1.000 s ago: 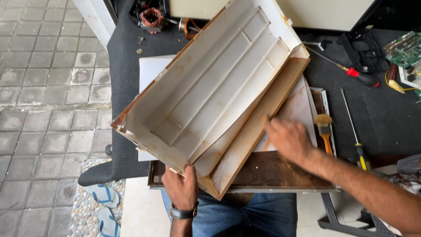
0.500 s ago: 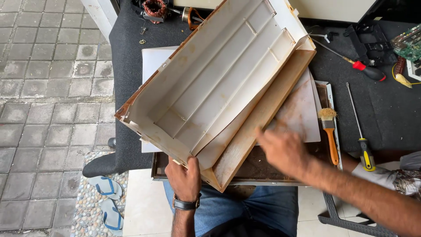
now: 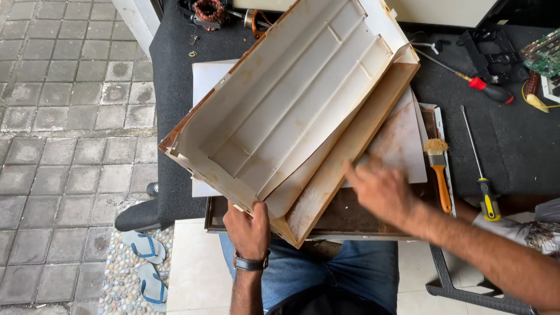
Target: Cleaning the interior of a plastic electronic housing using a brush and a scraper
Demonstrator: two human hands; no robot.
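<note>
- Head view looks straight down on a black-covered worktop (image 3: 513,151) and on the person's blue-jeaned lap at its near edge.
- A long white plastic housing with ribbed inner walls and rust-brown stained edges (image 3: 291,116) lies tilted and diagonal across the worktop's middle, one end at the near edge, the other reaching toward the far edge.
- The left hand (image 3: 249,228), with a dark watch on the wrist, grips the housing's near corner from below; its fingers are curled around that corner.
- The right hand (image 3: 379,189) comes in from the right, just beside the housing's long brown lower edge; it is blurred, the fingers look loosely spread, and I cannot tell whether they touch the housing.
- Under the housing sits a rusty brown metal tray (image 3: 373,224) at the near edge, with a white flat panel (image 3: 402,146) lying on it.
- A paintbrush with an orange handle (image 3: 440,169) lies on the tray's right rim.
- A long screwdriver with a yellow-and-black handle (image 3: 479,169) lies right of the tray; a red-handled screwdriver (image 3: 478,84) lies nearer the far right corner.
- A green circuit board (image 3: 542,52) sits at the far right edge.
- A motor with copper windings (image 3: 209,11) sits at the far edge.
- Blue sandals (image 3: 143,262) lie on the paving at the left.
</note>
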